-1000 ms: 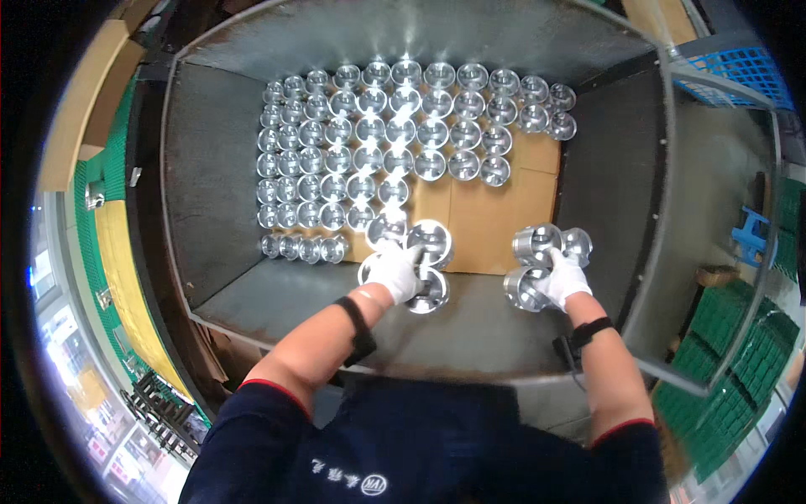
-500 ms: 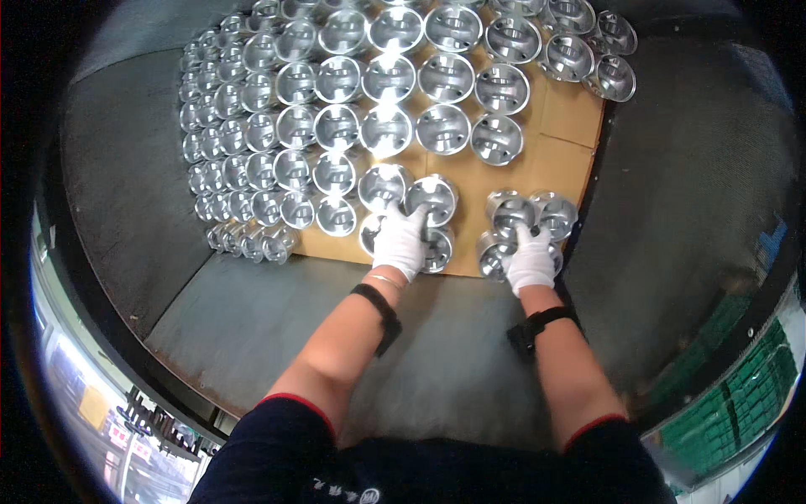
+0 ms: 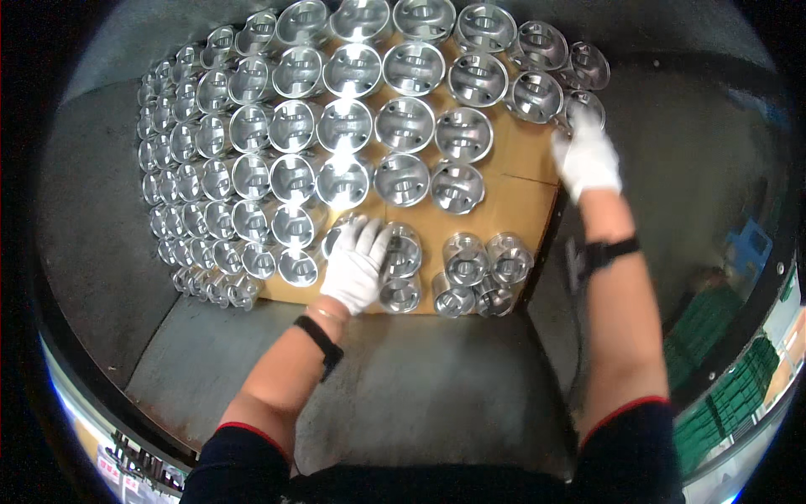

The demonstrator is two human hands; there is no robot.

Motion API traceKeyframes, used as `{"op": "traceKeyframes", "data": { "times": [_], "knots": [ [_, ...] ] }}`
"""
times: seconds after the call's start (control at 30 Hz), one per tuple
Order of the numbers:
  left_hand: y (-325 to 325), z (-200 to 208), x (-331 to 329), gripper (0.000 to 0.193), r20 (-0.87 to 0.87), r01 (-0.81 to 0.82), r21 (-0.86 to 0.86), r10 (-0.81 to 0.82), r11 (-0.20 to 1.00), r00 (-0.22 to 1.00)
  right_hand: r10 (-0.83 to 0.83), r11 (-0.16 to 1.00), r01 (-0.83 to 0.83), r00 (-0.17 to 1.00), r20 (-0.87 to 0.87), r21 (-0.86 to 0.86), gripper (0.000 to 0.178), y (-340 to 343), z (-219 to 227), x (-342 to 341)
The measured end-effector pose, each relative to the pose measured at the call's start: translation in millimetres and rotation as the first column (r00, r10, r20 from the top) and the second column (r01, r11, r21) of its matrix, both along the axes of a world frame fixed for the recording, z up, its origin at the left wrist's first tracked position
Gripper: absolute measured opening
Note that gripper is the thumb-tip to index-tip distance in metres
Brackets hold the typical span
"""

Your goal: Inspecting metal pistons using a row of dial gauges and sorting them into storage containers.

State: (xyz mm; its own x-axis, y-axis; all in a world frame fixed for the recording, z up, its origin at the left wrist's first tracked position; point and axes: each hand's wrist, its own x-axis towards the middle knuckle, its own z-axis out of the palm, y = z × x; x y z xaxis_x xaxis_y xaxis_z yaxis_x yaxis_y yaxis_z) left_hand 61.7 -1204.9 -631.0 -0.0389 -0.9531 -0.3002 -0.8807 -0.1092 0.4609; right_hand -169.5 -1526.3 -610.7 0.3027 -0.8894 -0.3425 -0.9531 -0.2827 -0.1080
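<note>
My left hand is lying over some near cups, and my right hand is covering part of a far cup.
From far off, I am seeing the bin's front wall closest. Past it, my left fingers are spreading a little; I cannot tell if they are gripping. Four shiny cups are standing bunched on the right, apart from the rows. Brown cardboard is showing behind them. Farther back, long rows of cups are filling the left and middle, so that side is looking mostly done; the right is looking partly filled. My right fingers are blurring; I cannot tell if they are holding anything.
</note>
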Motion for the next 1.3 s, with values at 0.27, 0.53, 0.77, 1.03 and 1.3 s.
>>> {"op": "traceKeyframes", "data": {
  "times": [0.27, 0.53, 0.77, 1.03, 1.3],
  "knots": [
    [8, -54, 19, 0.068, 0.023, 0.153, -0.059, -0.152, 0.986, 0.988, 0.193, 0.979, -0.138, 0.871, -0.453, 0.151, 0.078, -120, -56, 7],
    [10, -54, 22, 0.062, 0.006, 0.144, -0.062, -0.144, 0.988, 0.990, -0.088, 0.983, 0.125, 0.964, -0.252, 0.133, 0.056, -61, -39, -9],
    [11, -53, 20, 0.062, 0.043, 0.147, -0.097, -0.144, 0.984, 0.989, -0.131, 0.935, 0.184, 0.974, -0.186, 0.303, 0.055, 48, -10, -7],
    [5, -55, 16, 0.060, 0.033, 0.150, -0.095, -0.147, 0.984, 0.989, 0.040, 0.960, 0.030, 0.970, -0.242, 0.279, 0.051, 68, -34, 3],
    [12, -51, 23, 0.060, 0.036, 0.140, -0.125, -0.136, 0.982, 0.990, 0.217, 0.976, -0.215, 0.973, 0.079, -0.035, 0.058, -43, 1, 44]
  ]
}}
